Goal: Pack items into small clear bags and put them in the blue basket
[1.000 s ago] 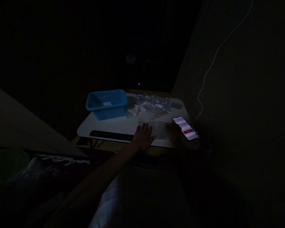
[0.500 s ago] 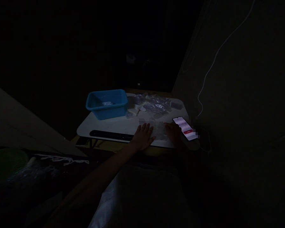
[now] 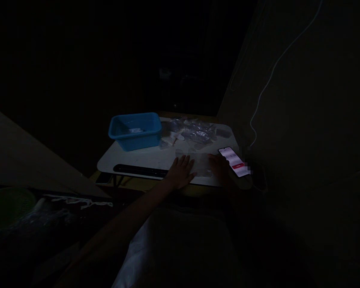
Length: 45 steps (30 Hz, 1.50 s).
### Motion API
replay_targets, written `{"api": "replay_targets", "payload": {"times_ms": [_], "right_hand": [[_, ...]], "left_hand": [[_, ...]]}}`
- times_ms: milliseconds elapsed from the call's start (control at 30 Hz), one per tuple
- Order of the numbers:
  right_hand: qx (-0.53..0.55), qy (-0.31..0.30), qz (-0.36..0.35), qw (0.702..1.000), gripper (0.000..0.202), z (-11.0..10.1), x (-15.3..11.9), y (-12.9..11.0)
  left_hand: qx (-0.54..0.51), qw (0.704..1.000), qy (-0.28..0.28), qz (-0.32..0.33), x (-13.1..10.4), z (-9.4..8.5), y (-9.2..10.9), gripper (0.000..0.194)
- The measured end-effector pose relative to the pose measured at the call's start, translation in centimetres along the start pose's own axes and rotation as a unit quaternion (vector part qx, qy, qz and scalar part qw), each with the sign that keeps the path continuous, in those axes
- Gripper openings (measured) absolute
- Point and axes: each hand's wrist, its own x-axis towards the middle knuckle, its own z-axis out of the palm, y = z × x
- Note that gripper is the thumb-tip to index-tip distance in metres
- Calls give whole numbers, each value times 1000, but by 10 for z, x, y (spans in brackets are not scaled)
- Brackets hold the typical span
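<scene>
My left hand (image 3: 181, 173) lies flat with its fingers spread, pressing on the left side of a clear plastic sheet or bag (image 3: 202, 165) on the white folding table (image 3: 138, 156). At the right side of the same plastic is my right hand (image 3: 219, 166), in deep shadow. Its fingertips meet the plastic's edge, but the dark hides whether they pinch it. Close beyond that hand rests a lit phone (image 3: 234, 162) with a red bar on its screen.
A blue plastic basin (image 3: 139, 140) with something pale inside stands at the table's back left. Crumpled clear plastic bags (image 3: 195, 131) lie beside it. A black slotted strip (image 3: 141, 171) runs along the front edge. At right a white cable (image 3: 270, 78) hangs down the wall. A green basket (image 3: 10, 208) sits lower left.
Both hands keep nearly the same place on the plastic. The right fingertips have shifted very slightly. Nothing else has visibly moved.
</scene>
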Motion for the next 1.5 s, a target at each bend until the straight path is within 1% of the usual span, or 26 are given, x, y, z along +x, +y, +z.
{"api": "replay_targets", "payload": {"times_ms": [133, 233, 400, 567, 667, 733, 800, 867, 967, 1033, 1133, 1233, 1367, 1467, 1500], "right_hand": [[13, 16, -15, 1000, 37, 6, 2, 3], [19, 30, -13, 999, 37, 9, 3, 5], [21, 30, -6, 999, 38, 11, 4, 4], [32, 64, -27, 997, 37, 20, 7, 11], [47, 86, -31, 995, 39, 20, 7, 13], [51, 106, -65, 991, 40, 17, 3, 9], [51, 115, -140, 982, 41, 15, -4, -2], [52, 106, -219, 969, 42, 14, -13, -15], [31, 91, -257, 962, 46, 20, -22, -29], [13, 68, -254, 965, 49, 26, -25, -30], [-6, 47, -232, 972, 52, 34, -26, -23], [-17, 51, -218, 975, 53, 36, -26, -16], [-27, 58, -199, 978, 53, 35, -27, -15], [-31, 63, -191, 979, 54, 35, -28, -14], [-32, 66, -191, 979, 54, 35, -28, -14]], "left_hand": [[-1, 1000, 5, 11, 0, 1, -1, 59], [0, 1000, 1, 16, 0, 1, -1, 59], [-3, 1000, -3, 29, 0, 2, -2, 59], [0, 1000, 0, 30, 0, 2, -2, 59], [2, 1000, 8, 29, 0, 3, -2, 58], [0, 999, 14, 31, 0, 4, -2, 59], [-2, 999, 18, 33, 0, 5, -2, 59], [-1, 999, 17, 33, 1, 6, -2, 58], [2, 999, 16, 35, 1, 6, -2, 57], [-1, 999, 20, 36, 1, 6, -2, 57], [-2, 999, 28, 34, 1, 7, -2, 57], [0, 999, 29, 25, 0, 7, -1, 57], [-1, 1000, 29, 11, 0, 7, -1, 61], [3, 999, 20, -27, 0, 6, -5, 71], [5, 999, 18, -46, -1, 6, -7, 71]]}}
